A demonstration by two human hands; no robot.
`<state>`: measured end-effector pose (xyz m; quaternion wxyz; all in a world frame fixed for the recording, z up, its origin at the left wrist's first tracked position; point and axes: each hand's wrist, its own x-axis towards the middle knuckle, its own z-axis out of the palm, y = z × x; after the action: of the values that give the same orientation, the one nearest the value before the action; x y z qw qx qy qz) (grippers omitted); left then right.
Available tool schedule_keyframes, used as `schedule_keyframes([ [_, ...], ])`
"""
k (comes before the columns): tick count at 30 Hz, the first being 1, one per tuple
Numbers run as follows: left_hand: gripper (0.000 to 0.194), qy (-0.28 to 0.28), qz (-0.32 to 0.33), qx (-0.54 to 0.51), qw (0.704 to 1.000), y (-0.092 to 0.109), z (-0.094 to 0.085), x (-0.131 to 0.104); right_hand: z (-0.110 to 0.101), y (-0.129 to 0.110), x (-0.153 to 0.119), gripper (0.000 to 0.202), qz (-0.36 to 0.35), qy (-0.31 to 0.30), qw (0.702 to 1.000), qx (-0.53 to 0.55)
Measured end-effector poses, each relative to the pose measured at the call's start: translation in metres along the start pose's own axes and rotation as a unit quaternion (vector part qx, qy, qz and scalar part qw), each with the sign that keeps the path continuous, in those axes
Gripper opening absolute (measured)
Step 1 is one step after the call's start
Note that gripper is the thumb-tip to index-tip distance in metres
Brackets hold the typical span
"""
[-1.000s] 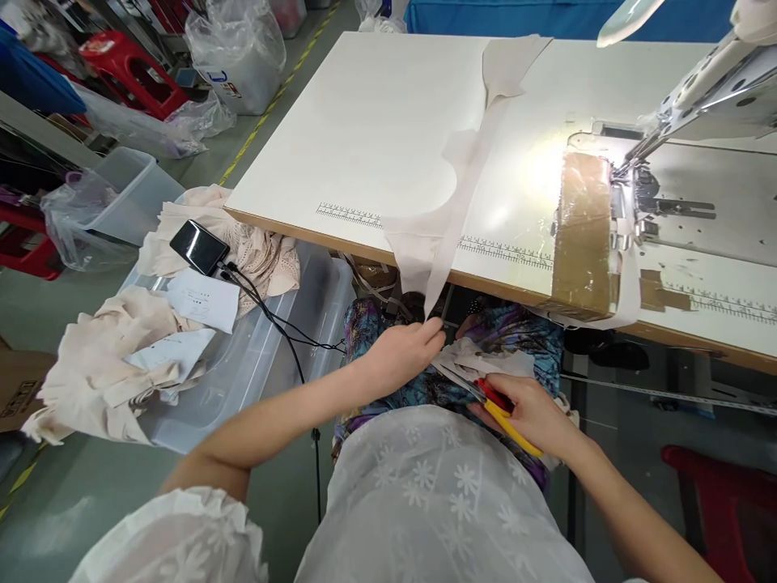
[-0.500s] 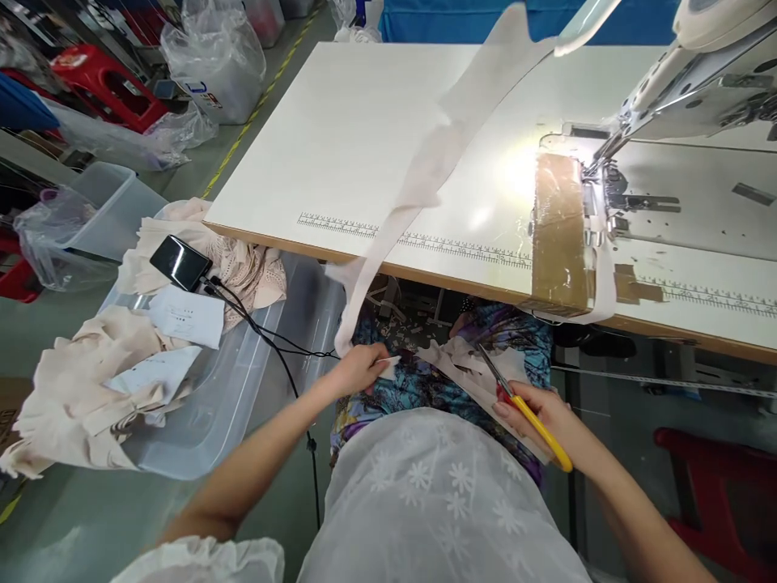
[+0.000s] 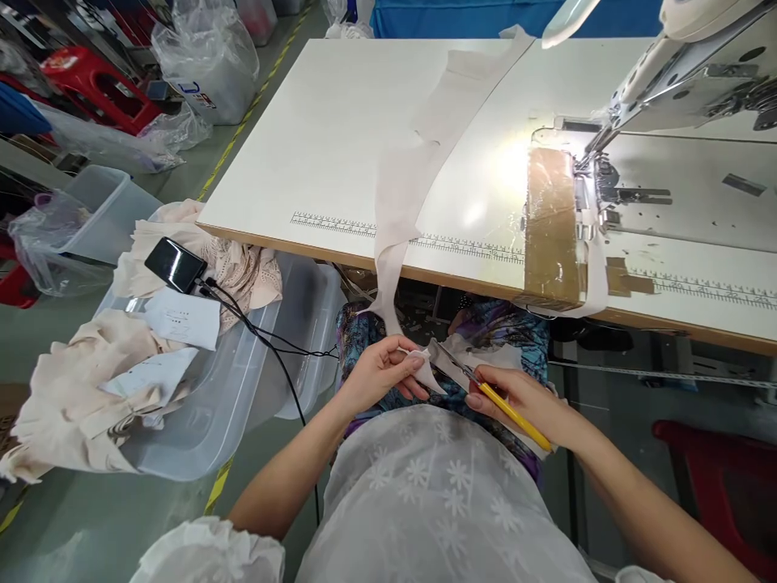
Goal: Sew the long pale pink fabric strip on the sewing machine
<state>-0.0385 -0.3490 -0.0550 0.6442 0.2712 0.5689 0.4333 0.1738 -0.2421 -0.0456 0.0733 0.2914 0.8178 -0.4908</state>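
Over the lap, my left hand (image 3: 388,371) pinches the end of a long pale fabric strip (image 3: 404,186) that runs across the white table. A small flap of this fabric sticks out past the fingertips. My right hand (image 3: 515,398) is wrapped round yellow-handled scissors (image 3: 513,414), whose blades point left, close to the left hand's fingers. More pale fabric pieces (image 3: 501,356) lie on the lap, partly beneath the scissors and the right hand.
The table edge (image 3: 364,261) runs in front of the hands. At the right stands a sewing machine (image 3: 685,73) beside a taped cardboard box (image 3: 551,227). A clear bin (image 3: 212,421) with fabric, papers and a black device (image 3: 175,264) with cables is at left.
My left hand has moved right with the strip's end, close to the scissors. The strip shifted across the table, and my right hand moved slightly left.
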Motion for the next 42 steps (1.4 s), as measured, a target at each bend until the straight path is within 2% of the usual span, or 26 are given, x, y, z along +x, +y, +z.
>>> schedule_keyframes([
  [3, 0.045, 0.018, 0.009, 0.046, 0.999, -0.003, -0.001, -0.001, 0.000, 0.000, 0.003, 0.046, 0.006, -0.004, 1.000, -0.019],
  [5, 0.042, 0.064, 0.065, 0.113, 0.989, -0.005, -0.001, -0.001, -0.002, 0.000, 0.005, 0.046, 0.005, -0.002, 1.000, -0.028],
  [8, 0.036, 0.163, 0.176, 0.214, 0.947, -0.006, -0.001, -0.002, -0.004, -0.002, 0.006, 0.047, -0.002, 0.003, 0.999, -0.032],
  [10, 0.036, 0.191, 0.197, 0.217, 0.937, -0.006, -0.001, -0.003, -0.006, -0.002, 0.006, 0.049, -0.005, 0.006, 0.999, -0.033],
  [12, 0.037, 0.158, 0.162, 0.166, 0.960, -0.003, -0.001, -0.004, -0.007, -0.002, 0.006, 0.049, -0.004, 0.006, 0.999, -0.032],
  [14, 0.041, 0.090, 0.095, 0.088, 0.988, 0.001, 0.000, -0.003, -0.009, -0.002, 0.006, 0.048, 0.000, 0.003, 0.999, -0.032],
  [16, 0.046, 0.038, 0.042, 0.015, 0.998, 0.006, 0.001, -0.002, -0.012, -0.002, 0.008, 0.047, 0.002, -0.001, 0.999, -0.037],
  [18, 0.050, 0.017, 0.013, -0.029, 0.999, 0.009, 0.003, 0.001, -0.015, -0.002, 0.010, 0.047, 0.000, -0.014, 0.999, -0.037],
  [24, 0.053, -0.002, -0.043, -0.059, 0.997, 0.009, 0.002, 0.006, -0.021, 0.003, 0.023, 0.053, -0.005, -0.100, 0.995, -0.017],
  [28, 0.052, 0.004, -0.050, -0.069, 0.996, 0.009, -0.001, 0.006, -0.020, 0.005, 0.027, 0.051, -0.022, -0.122, 0.992, -0.023],
  [35, 0.052, 0.013, -0.054, -0.058, 0.997, 0.010, -0.001, 0.007, -0.018, -0.003, 0.023, 0.051, -0.024, -0.043, 0.991, -0.128],
  [42, 0.051, 0.003, -0.053, -0.062, 0.997, 0.006, -0.002, 0.008, -0.010, 0.004, 0.020, 0.055, -0.017, -0.002, 0.985, -0.169],
])
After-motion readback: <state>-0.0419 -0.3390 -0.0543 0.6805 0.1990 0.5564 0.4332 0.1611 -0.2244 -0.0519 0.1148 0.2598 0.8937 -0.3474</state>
